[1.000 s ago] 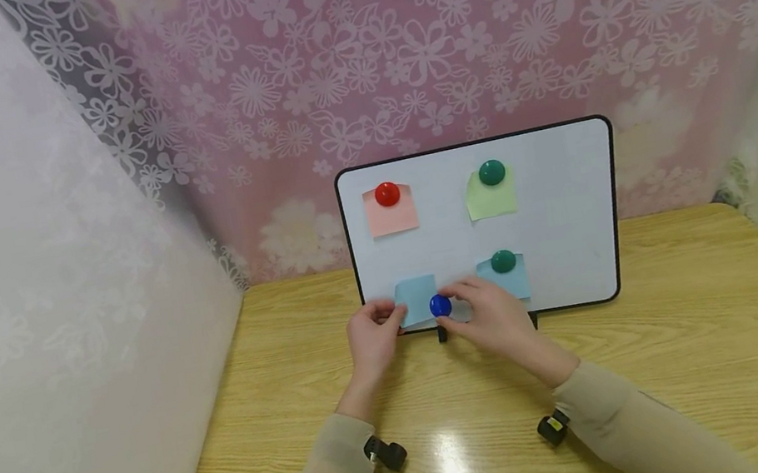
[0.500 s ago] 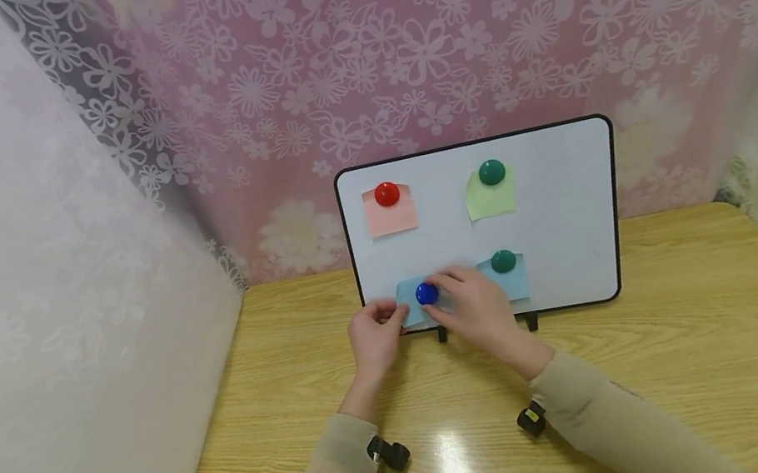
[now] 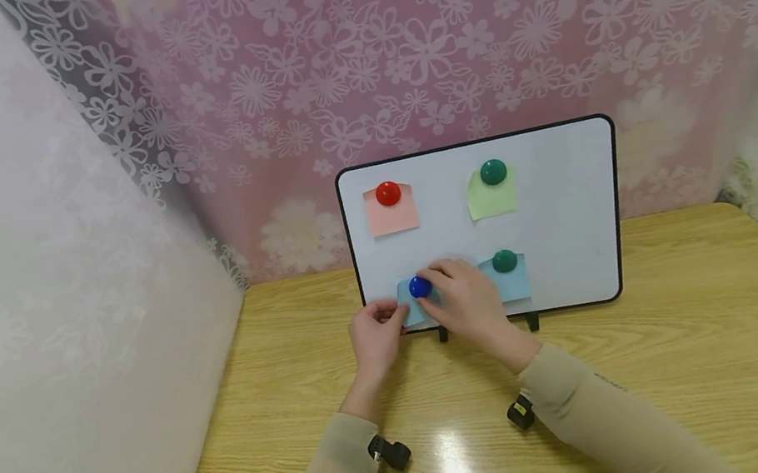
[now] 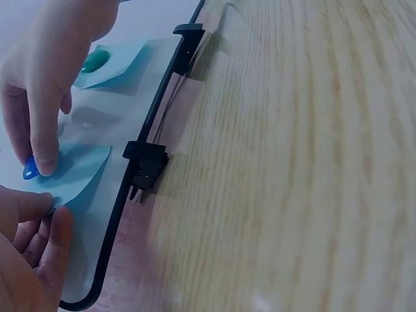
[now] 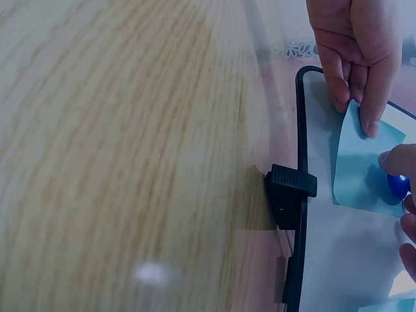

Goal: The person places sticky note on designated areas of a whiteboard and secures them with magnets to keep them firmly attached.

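At the whiteboard's lower left, my left hand [image 3: 376, 337] pinches the left edge of a blue sticky note [image 5: 361, 166] between thumb and fingers. My right hand [image 3: 470, 301] holds a round blue magnet [image 3: 420, 287] by its sides, at the upper part of that same note. The right hand covers the note's right side in the head view. In the left wrist view the magnet [image 4: 31, 168] shows between the right thumb and fingers, and the note's lower edge curls off the board. Whether the magnet is pressed fully flat cannot be told.
The whiteboard [image 3: 566, 220] stands on black feet [image 3: 533, 321] on a wooden table [image 3: 711, 347]. On it, a red magnet [image 3: 388, 193] holds a pink note [image 3: 393, 221]. Green magnets hold a green note [image 3: 492, 204] and another blue note [image 3: 515, 286]. A flowered curtain [image 3: 422, 51] hangs behind.
My right hand has moved left and slightly up, carrying the blue magnet from beside the blue note onto its upper part. The left hand has stayed at the note's left edge.
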`<control>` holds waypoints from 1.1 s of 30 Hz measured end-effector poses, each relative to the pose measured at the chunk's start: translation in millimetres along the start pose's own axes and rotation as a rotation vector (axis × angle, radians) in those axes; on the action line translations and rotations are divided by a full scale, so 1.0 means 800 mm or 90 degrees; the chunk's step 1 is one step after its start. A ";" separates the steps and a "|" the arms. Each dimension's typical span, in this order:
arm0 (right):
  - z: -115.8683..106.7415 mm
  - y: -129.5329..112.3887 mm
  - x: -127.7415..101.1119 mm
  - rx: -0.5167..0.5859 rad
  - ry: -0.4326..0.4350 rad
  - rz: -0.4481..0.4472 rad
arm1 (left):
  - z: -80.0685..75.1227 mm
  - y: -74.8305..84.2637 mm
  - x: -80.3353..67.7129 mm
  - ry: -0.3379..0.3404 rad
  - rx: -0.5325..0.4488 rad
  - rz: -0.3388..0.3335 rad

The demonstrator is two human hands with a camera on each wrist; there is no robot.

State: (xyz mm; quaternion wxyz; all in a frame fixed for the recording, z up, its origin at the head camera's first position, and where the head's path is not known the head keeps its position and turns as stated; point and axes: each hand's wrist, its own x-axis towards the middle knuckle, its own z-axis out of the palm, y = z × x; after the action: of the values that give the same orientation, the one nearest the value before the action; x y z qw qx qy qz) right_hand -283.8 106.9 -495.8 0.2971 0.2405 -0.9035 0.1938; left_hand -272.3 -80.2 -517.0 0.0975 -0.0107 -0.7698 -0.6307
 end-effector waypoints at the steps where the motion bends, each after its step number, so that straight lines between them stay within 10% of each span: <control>1: 0.000 0.000 0.000 -0.004 0.004 -0.003 | 0.000 0.000 0.000 0.000 -0.001 0.000; 33: 0.006 -0.009 0.006 -0.033 0.014 -0.003 | 0.001 -0.005 0.000 0.007 -0.005 0.001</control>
State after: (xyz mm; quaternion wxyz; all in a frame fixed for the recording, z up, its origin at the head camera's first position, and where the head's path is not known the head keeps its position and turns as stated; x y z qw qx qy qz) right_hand -285.7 97.2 -494.6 0.3134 0.2329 -0.9044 0.1718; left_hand -272.9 -80.4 -520.8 0.1020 -0.0082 -0.7670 -0.6334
